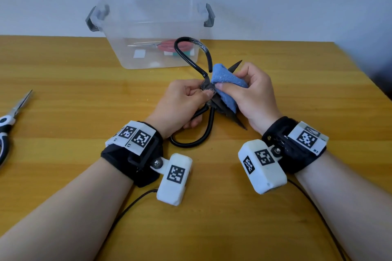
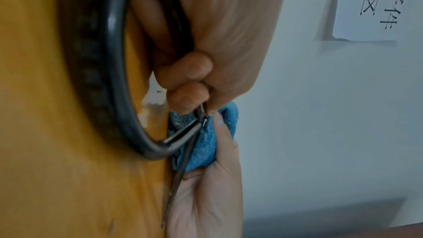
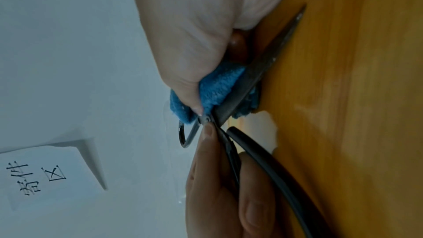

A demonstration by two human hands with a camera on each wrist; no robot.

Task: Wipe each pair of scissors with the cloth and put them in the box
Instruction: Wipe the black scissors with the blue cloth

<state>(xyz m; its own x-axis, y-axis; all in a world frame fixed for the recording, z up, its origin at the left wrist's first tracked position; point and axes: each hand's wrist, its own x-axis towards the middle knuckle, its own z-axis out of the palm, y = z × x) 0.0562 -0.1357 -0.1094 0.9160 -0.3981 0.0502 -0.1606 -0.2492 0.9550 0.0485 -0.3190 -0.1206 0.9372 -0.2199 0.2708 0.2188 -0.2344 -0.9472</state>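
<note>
Black scissors: blades spread wide, held just above the bench, in front of the box.
Left hand: clamped on the scissors at the pivot, thumb on the rivet.
Right hand: gripping the blue cloth, folded around one blade near the pivot.
Box: clear, unlidded, at the bench's far edge; red-handled scissors inside.
Other scissors: black-and-white handles, lying at far left.
</note>
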